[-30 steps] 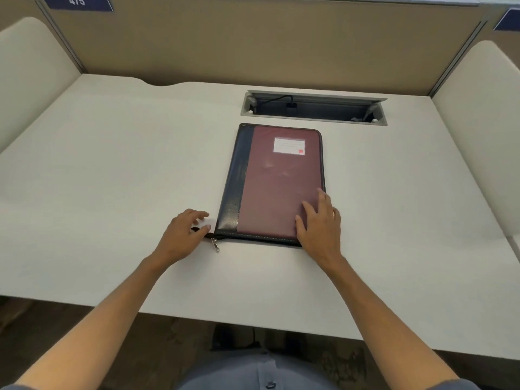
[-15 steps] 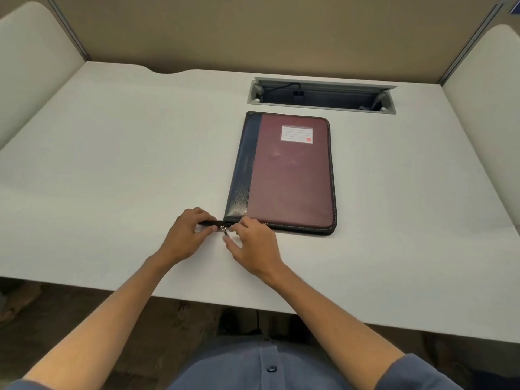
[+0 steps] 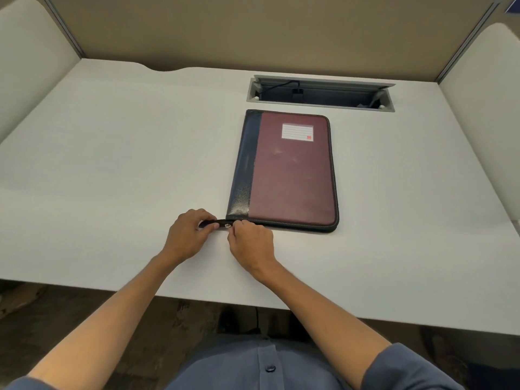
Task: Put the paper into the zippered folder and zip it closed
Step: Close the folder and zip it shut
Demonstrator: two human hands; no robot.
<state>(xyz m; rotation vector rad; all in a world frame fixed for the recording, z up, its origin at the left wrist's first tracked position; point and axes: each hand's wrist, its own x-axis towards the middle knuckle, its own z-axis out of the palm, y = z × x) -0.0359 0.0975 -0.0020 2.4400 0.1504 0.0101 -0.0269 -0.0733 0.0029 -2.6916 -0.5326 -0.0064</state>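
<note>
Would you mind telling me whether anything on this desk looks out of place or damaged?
Nothing stands out. The folder lies flat and closed on the desk, undamaged. Both hands meet at the zipper tail by its near left corner.

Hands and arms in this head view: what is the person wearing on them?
Both the left hand and the right hand are bare: no gloves, rings or watch show. The forearms are uncovered. Blue-grey shirt sleeves end near the elbows, matching the buttoned blue-grey shirt front below.

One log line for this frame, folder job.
folder: flat on desk, cover shut | left hand: pinching zipper tail | right hand: at zipper pull | paper: not visible
</note>
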